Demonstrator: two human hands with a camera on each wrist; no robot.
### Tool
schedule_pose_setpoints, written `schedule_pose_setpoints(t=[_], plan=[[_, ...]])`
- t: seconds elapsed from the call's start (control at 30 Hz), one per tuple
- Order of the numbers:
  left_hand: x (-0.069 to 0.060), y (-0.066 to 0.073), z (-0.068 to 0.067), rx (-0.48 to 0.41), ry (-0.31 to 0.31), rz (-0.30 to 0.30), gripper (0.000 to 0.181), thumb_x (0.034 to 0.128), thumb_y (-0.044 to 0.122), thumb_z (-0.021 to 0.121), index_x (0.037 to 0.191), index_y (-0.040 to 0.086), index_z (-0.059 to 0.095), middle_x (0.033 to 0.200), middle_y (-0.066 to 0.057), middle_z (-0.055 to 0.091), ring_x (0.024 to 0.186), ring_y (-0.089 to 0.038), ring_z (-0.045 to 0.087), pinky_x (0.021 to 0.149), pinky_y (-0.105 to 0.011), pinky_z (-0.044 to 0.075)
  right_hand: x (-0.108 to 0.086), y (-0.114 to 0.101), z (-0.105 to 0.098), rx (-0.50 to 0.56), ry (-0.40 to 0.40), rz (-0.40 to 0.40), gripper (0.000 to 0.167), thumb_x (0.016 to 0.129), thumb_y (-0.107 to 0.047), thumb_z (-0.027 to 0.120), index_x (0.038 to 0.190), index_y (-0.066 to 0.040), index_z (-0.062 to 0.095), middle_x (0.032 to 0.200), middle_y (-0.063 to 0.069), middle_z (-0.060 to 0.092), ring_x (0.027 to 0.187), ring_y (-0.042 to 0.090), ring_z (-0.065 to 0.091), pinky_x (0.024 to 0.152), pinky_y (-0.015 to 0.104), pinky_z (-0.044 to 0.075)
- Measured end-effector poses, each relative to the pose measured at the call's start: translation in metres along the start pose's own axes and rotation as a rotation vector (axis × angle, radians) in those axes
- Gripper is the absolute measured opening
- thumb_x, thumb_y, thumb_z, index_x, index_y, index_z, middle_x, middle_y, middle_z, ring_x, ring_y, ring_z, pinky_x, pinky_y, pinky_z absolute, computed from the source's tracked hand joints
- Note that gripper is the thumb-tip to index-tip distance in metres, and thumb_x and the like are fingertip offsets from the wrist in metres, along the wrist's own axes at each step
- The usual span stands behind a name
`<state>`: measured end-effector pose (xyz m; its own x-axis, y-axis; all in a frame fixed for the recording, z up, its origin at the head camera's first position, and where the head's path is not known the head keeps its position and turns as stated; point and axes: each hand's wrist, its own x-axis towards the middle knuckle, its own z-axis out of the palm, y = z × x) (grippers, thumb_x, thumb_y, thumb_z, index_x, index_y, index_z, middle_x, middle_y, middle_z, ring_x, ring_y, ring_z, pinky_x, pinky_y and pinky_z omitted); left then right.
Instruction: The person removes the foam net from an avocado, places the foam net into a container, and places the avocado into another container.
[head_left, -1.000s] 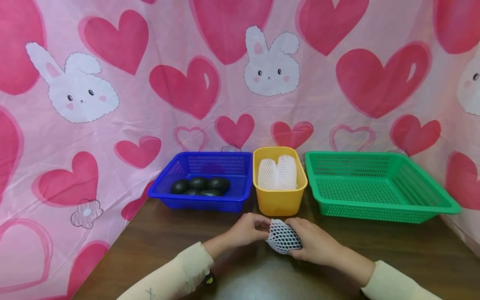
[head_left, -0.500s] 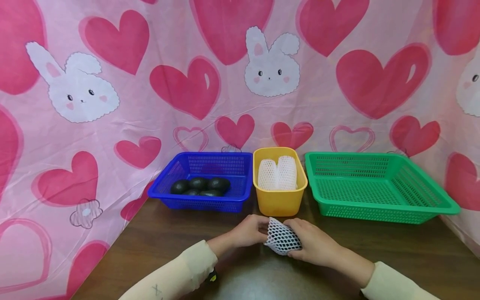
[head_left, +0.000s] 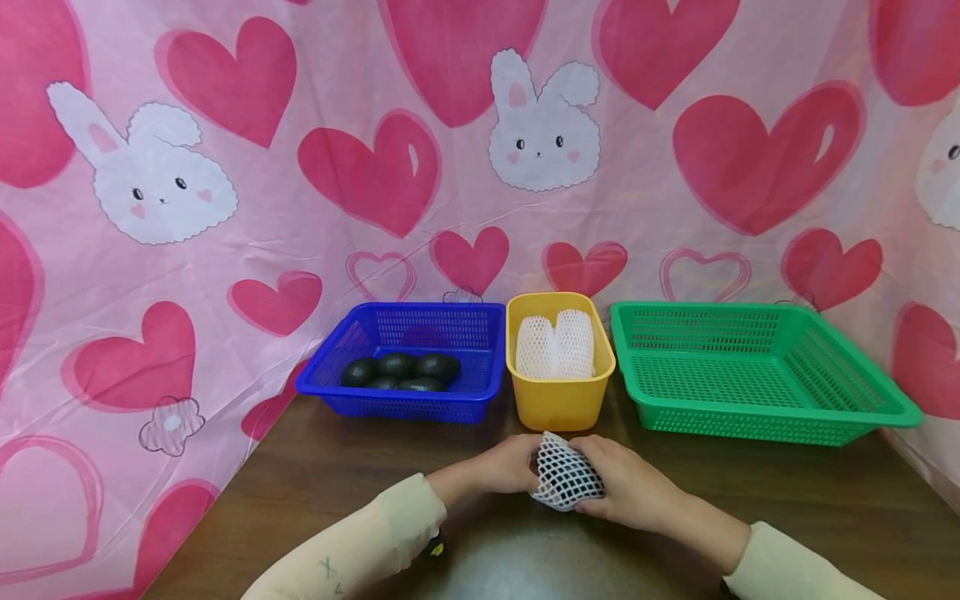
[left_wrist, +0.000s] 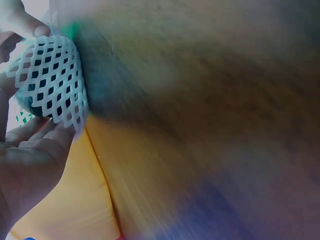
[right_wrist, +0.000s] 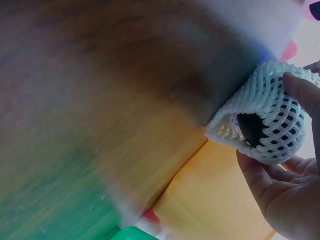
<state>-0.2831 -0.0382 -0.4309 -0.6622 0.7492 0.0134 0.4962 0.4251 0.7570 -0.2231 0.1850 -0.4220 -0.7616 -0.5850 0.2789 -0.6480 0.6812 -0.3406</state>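
Note:
A dark avocado (right_wrist: 251,129) sits inside a white foam net sleeve (head_left: 564,473), low over the table in front of the yellow bin. My right hand (head_left: 633,487) grips the sleeved avocado from the right, thumb on one side and fingers on the other. From the left, my left hand (head_left: 510,465) holds the sleeve's open end between thumb and fingers. The left wrist view has the left fingers (left_wrist: 42,145) against the edge of the mesh, and the dark skin shows through its holes. Part of the left fingertips is hidden behind the net in the head view.
Behind the hands stands a yellow bin (head_left: 558,407) with white foam net sleeves (head_left: 555,346). To its left, a blue basket (head_left: 420,408) holds several avocados (head_left: 397,367). A green basket (head_left: 750,421) is on the right. All stand on a brown wooden table (head_left: 315,492) before a pink heart-patterned cloth.
My left hand has moved a little right, closer in around the open end of the sleeve. The right hand stays nearly in place with the avocado.

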Motion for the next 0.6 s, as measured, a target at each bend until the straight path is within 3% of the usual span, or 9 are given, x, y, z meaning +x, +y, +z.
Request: schedule_pose_setpoints(t=[0.17, 0.6], plan=[[0.003, 0.001, -0.0009, 0.087, -0.007, -0.002, 0.046, 0.0703, -0.004, 0.074, 0.113, 0.008, 0.063, 0.093, 0.011, 0.061, 0.082, -0.002, 0.054, 0.076, -0.017, 0.045, -0.0005, 0.0014, -0.001, 0.006, -0.001, -0.016, 0.068, 0.073, -0.027, 0.086, 0.127, -0.005, 0.05, 0.117, 0.003, 0.057, 0.102, 0.017, 0.055, 0.086, 0.043, 0.049], [0.001, 0.0022, -0.0036, 0.138, -0.004, 0.0, 0.034, 0.0703, -0.002, 0.073, 0.1, 0.007, 0.061, 0.082, 0.01, 0.057, 0.072, -0.003, 0.05, 0.067, -0.016, 0.044, -0.0001, 0.006, -0.0047, 0.018, -0.063, -0.028, 0.071, 0.074, -0.028, 0.086, 0.129, -0.003, 0.049, 0.118, 0.004, 0.058, 0.103, 0.017, 0.057, 0.088, 0.042, 0.049]])
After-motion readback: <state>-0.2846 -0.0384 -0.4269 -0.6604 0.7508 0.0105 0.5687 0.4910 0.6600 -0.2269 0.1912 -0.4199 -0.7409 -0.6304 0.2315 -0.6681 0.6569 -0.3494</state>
